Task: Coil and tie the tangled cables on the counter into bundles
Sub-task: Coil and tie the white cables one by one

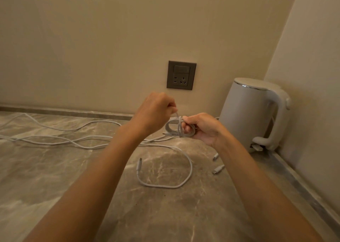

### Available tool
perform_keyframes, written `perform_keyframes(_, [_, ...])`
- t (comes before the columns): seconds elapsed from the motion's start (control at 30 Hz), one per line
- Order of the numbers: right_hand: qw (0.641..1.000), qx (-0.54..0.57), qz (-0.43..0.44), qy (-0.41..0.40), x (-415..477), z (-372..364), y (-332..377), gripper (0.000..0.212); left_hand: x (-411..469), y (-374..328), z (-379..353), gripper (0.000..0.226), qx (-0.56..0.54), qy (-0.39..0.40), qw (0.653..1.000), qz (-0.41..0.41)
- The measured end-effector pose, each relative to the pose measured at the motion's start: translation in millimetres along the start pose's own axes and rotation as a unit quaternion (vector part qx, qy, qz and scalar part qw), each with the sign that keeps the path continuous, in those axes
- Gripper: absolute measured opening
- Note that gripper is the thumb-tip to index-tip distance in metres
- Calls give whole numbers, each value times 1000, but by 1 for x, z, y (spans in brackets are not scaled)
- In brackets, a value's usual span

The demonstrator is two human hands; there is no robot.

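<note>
Lying on the left part of the marble worktop [46, 177], several loose white cables [55, 139] run in long curves twd. the middle, and some cross each other. The left hand [156, 111] is raised above the worktop. Its fingers [172, 106] are curled & pinch one strand of white cable that goes down into a small coil [179, 129]. Behind the hands, on the wall, is a grey socket [181, 75]. The coil is in the air betw. both hands, w/ one strand wound across its middle. The right hand [204, 129] grips the coil from the right side, its fingers curled round the loops, thumb on top. Below the hands one more cable [161, 186] lies in an open loop on the worktop, its plug [138, 166] at the left end. Two small plugs [219, 168] lie near, right of the loop. At far right a white kettle [246, 113] stands in the corner, just behind the right hand.
</note>
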State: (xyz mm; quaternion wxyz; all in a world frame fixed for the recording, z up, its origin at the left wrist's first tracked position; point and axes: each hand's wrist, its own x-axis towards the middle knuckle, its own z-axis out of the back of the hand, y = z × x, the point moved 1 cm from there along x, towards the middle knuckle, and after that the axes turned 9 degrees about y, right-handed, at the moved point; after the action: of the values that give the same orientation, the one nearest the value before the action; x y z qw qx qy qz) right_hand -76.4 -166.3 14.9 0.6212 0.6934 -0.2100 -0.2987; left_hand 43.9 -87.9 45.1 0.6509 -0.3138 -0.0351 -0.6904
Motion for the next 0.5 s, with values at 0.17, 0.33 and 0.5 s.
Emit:
perform_keyframes(0.17, [983,169,53,-45,4,-3,-2,23,-2,-13,-12,17,-93,-93,991,10])
perform_keyframes(0.33, [969,237,55,-44,-1,-1,1,16,-1,-16,-20,18,-211,-88,971,63])
perform_keyframes(0.5, [948,309,52,-61,-1,-1,1,11,-1,-11,-26,8,-333,-39,931,146])
